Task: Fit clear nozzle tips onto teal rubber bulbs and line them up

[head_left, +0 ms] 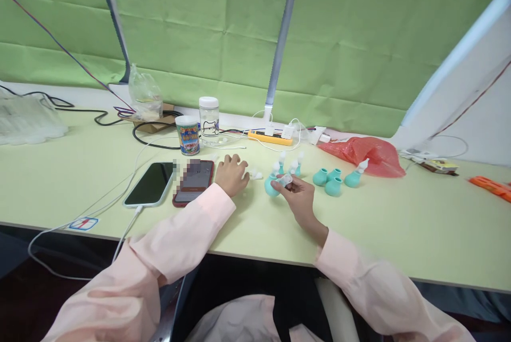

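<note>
My left hand (232, 175) is over the table just right of the red-cased phone (194, 182), fingers bent and apart, near some small white pieces (254, 174). Between the fingertips of my right hand (299, 195) is a small clear plastic piece (285, 180). Beside those fingertips sits a teal bulb (271, 186). Behind my right hand stand several teal bulbs with white tips (282, 160). To its right are three teal bulbs without tips (333, 186) and one tilted bulb with a white nozzle (353, 178).
A white-cased phone (149, 185) with a cable lies left. Behind are a paper cup (188, 135), a lidded bottle (209, 121) and a yellow power strip (270, 138). A red plastic bag (367, 156) lies back right, with orange packaging (491, 188) at the far right.
</note>
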`<act>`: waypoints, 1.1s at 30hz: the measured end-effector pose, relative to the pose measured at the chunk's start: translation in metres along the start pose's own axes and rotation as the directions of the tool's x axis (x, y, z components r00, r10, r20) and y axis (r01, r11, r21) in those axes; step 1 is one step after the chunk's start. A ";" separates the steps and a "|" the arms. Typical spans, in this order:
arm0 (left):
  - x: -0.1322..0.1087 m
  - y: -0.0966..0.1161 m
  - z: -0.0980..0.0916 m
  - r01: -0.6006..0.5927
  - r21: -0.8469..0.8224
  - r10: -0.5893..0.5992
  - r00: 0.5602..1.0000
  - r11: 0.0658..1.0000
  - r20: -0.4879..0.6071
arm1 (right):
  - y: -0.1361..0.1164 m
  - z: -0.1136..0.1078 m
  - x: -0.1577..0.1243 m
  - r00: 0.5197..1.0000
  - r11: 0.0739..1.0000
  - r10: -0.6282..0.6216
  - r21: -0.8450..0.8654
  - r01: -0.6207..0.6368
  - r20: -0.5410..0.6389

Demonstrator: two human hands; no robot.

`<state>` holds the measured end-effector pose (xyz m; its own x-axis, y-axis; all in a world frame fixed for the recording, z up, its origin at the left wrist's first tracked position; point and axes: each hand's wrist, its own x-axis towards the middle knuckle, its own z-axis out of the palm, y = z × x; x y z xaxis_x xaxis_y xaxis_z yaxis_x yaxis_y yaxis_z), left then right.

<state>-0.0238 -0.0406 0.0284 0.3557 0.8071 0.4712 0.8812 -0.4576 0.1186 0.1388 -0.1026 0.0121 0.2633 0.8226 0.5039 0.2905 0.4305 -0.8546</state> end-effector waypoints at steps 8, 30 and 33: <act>-0.004 0.000 0.004 -0.081 0.182 0.028 0.959 0.980 0.281 | 0.008 0.003 -0.002 0.973 0.952 -0.095 -0.265 0.151 0.211; -0.002 0.010 0.000 -0.099 -0.473 0.037 0.990 0.875 -0.139 | 0.002 -0.001 -0.009 0.930 0.855 -0.057 -0.464 0.234 0.364; -0.001 0.013 -0.004 -0.083 -0.837 -0.031 0.993 0.541 -0.118 | 0.001 -0.002 -0.008 0.914 0.851 -0.046 -0.463 0.248 0.404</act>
<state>-0.0144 -0.0493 0.0332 0.2892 0.7712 0.5671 0.1865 -0.6264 0.7568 0.1385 -0.1095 0.0073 -0.1445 0.8818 0.4490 0.7387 0.3981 -0.5440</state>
